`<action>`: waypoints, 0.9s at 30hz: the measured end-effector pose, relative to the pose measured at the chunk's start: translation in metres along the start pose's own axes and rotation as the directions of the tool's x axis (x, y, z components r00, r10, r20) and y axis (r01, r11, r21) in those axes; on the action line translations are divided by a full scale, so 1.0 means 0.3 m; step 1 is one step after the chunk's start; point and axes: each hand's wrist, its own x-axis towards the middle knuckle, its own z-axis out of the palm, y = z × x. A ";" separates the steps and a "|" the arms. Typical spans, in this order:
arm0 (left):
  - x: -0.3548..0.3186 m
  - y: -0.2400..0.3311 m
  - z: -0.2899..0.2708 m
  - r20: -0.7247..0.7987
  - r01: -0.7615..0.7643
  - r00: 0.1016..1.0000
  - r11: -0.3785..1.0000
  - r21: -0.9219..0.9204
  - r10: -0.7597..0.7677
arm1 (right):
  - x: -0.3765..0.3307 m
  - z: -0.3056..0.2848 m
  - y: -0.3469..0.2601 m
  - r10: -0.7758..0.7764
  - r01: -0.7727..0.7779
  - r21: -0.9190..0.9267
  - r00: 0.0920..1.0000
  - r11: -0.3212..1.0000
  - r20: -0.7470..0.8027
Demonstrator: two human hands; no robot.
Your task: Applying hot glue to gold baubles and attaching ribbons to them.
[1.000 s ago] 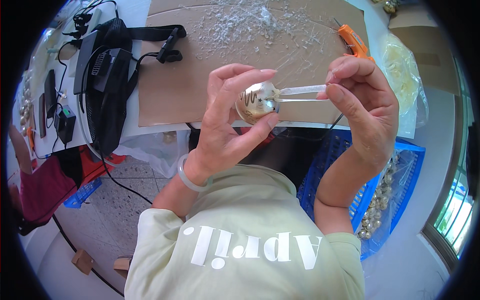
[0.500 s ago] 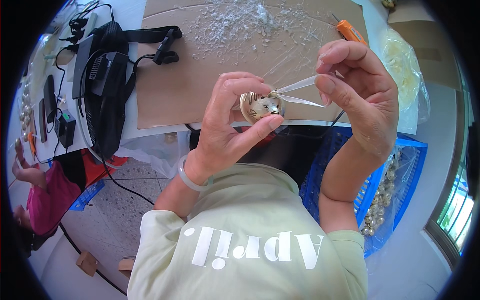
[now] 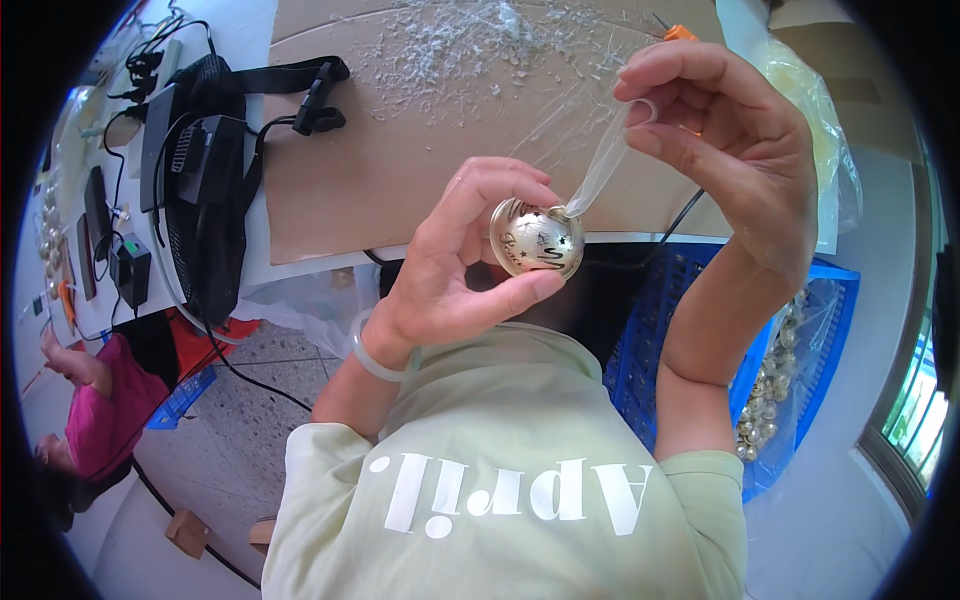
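Observation:
Between the thumb and fingers of my left hand is a round gold bauble with dark stars and lettering on it. A sheer white ribbon runs from the bauble's cap up to my right hand. The right thumb and forefinger are bent round the ribbon's looped upper end, which shows between their tips. Both hands are above the near edge of a brown cardboard sheet on the table.
White shreds litter the cardboard. An orange-handled tool lies behind my right hand. A black mesh bag with straps is at left. Blue crates with gold baubles stand at right. Another person's magenta sleeve shows far left.
The bauble has turned, showing more of its patterned face. My right hand has shifted slightly up, and the ribbon's two spread strands now run close together up to a loop.

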 end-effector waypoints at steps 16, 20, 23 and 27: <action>0.002 0.026 0.017 0.056 -0.091 0.995 0.990 0.104 0.085 | 0.008 0.114 0.076 0.303 -0.286 0.119 0.939 0.951 -0.165; 0.013 0.032 0.025 0.064 -0.193 0.980 0.975 0.113 0.186 | -0.006 0.161 0.127 0.309 -0.264 0.334 0.947 0.905 -0.089; 0.010 0.028 0.019 0.062 -0.226 0.973 0.969 0.096 0.221 | -0.028 0.204 0.110 0.333 -0.322 0.084 0.909 0.943 -0.250; -0.007 0.024 0.006 -0.125 -0.181 0.973 0.977 0.110 0.195 | -0.111 0.142 0.189 0.116 -0.601 -0.345 0.596 0.721 -0.795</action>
